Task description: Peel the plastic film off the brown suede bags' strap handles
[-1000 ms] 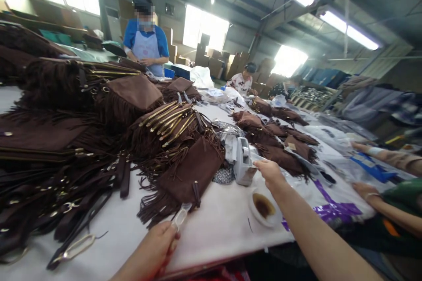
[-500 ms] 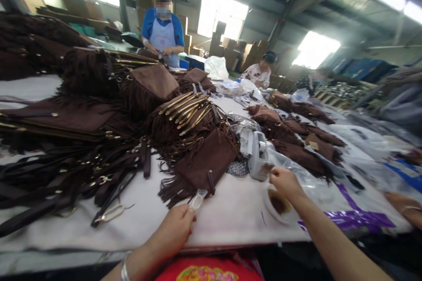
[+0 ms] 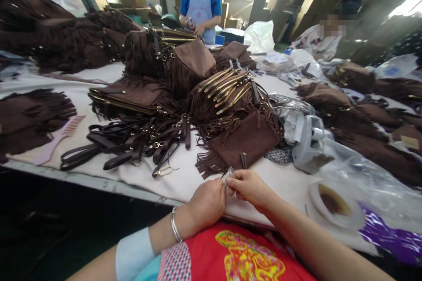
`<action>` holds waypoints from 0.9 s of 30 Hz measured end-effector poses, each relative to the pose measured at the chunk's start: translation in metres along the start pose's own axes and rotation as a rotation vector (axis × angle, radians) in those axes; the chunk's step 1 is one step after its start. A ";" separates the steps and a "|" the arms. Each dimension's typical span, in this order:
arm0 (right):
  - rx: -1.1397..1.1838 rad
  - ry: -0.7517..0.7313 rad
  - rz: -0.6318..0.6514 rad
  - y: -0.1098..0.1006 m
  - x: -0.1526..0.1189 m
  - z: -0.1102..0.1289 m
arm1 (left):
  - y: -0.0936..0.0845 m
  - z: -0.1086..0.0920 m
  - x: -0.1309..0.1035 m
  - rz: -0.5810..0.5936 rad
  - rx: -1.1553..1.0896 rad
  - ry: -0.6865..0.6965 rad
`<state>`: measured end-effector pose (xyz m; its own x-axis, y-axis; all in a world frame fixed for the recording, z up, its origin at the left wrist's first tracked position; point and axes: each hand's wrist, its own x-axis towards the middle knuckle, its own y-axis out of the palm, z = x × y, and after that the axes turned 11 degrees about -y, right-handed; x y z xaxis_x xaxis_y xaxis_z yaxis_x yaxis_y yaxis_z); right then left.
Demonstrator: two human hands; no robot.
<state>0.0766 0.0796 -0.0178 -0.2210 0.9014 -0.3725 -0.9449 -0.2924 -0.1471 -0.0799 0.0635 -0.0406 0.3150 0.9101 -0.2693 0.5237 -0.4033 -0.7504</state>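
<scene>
Across the white-covered table (image 3: 187, 183) before you, a heap of dark straps (image 3: 141, 140) spreads at your ten o'clock. At twelve to one lies a brown fringed bag (image 3: 249, 138), flat, its long axis running from eight toward two, its near corner just beyond where you work. A pale tape dispenser (image 3: 305, 149) stands at two, well apart. Your left hand (image 3: 208, 202) is curled closed at its end, most fingers hidden. Your right hand (image 3: 249, 188), the nearer to the bag, pinches a crumpled slip of clear plastic (image 3: 229, 172), held where both hands meet; its long axis is too small to tell.
</scene>
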 end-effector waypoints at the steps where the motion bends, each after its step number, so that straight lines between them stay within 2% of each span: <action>1: -0.016 0.010 0.002 0.000 0.004 -0.002 | 0.001 0.002 0.000 -0.004 0.050 0.002; 7: -0.117 0.102 0.025 -0.002 0.019 -0.001 | 0.004 0.007 -0.001 -0.035 0.265 0.040; 13: -0.086 0.133 -0.009 0.003 0.024 0.002 | 0.010 0.012 -0.003 -0.149 0.211 0.012; 18: -0.079 0.112 -0.034 0.002 0.015 0.003 | 0.008 0.014 0.000 -0.142 0.151 0.076; 23: -0.106 0.020 -0.148 0.006 -0.003 -0.010 | 0.003 0.007 0.004 -0.128 0.009 0.019; 27: -0.069 -0.003 -0.260 0.016 -0.014 -0.027 | 0.002 0.000 0.008 -0.053 -0.265 -0.115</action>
<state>0.0708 0.0540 -0.0397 0.0260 0.9500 -0.3112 -0.9514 -0.0720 -0.2993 -0.0760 0.0702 -0.0440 0.1979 0.9293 -0.3119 0.7306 -0.3520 -0.5851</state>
